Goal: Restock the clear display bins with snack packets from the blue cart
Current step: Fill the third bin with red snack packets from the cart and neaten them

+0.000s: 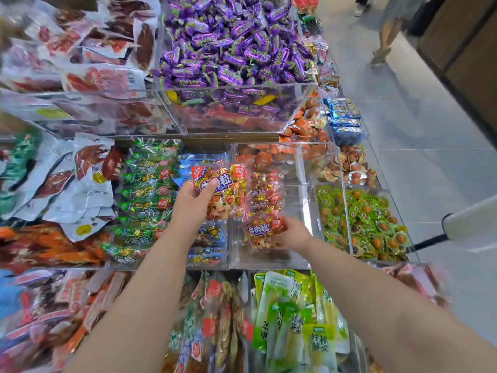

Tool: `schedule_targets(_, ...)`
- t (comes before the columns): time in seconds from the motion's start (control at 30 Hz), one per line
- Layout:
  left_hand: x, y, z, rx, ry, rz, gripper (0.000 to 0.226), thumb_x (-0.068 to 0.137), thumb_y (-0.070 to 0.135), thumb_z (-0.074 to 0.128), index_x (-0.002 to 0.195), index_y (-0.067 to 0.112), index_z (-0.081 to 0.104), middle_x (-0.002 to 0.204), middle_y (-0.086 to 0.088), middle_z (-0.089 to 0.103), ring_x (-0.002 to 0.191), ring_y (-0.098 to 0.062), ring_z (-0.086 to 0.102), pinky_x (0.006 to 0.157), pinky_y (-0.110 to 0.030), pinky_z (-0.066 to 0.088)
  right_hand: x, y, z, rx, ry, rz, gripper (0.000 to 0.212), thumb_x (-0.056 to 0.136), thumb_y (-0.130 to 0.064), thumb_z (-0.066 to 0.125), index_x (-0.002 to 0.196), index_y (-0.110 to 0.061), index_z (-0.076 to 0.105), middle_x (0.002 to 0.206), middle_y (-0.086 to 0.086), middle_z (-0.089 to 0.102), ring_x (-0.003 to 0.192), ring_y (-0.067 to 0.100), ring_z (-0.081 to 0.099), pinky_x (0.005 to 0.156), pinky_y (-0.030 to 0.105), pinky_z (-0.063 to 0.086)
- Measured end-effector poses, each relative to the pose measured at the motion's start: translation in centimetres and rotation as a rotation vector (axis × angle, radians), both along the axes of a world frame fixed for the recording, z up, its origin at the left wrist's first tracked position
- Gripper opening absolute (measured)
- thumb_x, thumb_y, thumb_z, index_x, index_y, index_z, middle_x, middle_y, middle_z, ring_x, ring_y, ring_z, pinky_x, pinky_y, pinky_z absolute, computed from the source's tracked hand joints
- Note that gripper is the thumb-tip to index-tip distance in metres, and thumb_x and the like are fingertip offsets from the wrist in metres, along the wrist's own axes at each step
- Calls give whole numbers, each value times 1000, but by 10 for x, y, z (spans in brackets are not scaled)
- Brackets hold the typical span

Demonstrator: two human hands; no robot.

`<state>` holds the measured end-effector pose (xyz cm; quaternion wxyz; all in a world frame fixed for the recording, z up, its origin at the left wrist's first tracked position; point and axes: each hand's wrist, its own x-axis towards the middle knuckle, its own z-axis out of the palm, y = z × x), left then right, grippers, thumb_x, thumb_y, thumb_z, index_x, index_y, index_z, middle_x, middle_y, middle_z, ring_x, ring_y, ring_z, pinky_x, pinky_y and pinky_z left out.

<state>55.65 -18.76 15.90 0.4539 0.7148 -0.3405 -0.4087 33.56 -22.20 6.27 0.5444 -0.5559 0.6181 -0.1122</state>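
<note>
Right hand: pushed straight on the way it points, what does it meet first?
Probably the row of red packets in the clear bin, just beyond the front packet the right hand holds; depth is unclear.

Bin (294, 203) rt half free; red pkts (265, 197) left.

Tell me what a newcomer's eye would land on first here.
The heap of purple candies at top centre grabs attention first. Below it, the left hand holds up a red packet mid-frame. The right hand holds a second packet in the sparsely filled clear bin.
</note>
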Motion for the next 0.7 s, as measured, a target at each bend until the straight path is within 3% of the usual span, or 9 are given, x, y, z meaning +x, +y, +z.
schedule_targets(0.1,0,0,0,-17,14,-1,19,88,47,61,87,28,58,85,8,69,81,-12,67,65,-28,48,9,-10,-7,-114,415,230,56,73,-40,77,122,-21,58,113,4,66,104,26,61,86,30,48)
schedule_targets(0.2,1,0,0,-44,44,-17,12,90,41,60,93,30,60,81,16,73,74,-2,69,64,-24,49,16,-16,-17,-61,580,388,56,75,-54,70,121,-25,58,114,3,65,100,23,61,79,27,47)
schedule_targets(0.27,1,1,0,-50,64,-25,11,91,40,60,95,29,60,80,20,72,73,0,69,62,-21,49,18,-19,-25,-25,559,381,54,75,-50,72,120,-24,58,114,4,65,92,19,61,70,23,46)
schedule_targets(0.33,2,1,1,-53,72,-28,10,91,40,59,95,30,60,81,20,72,73,0,69,60,-19,49,20,-21,-30,-23,526,321,47,77,-47,70,115,-22,60,112,4,66,92,20,62,72,24,47)
schedule_targets(0.47,4,0,0,-51,39,-38,13,90,42,61,90,29,60,84,10,74,78,-9,71,66,-26,51,28,-27,-35,-37,426,78,49,75,-52,69,112,-21,60,106,1,66,88,22,60,70,26,42)
schedule_targets(0.6,5,0,0,-40,35,-40,15,88,44,62,91,29,60,84,9,74,77,-10,71,69,-31,53,30,-29,-36,26,385,58,65,71,-47,75,125,-17,52,116,5,62,107,27,59,82,31,47)
schedule_targets(0.7,4,2,1,-28,78,-36,15,89,41,62,93,28,60,85,8,74,77,-10,71,67,-30,51,21,-26,-36,95,311,10,65,67,-35,81,120,-11,52,112,2,60,107,24,58,84,28,47)
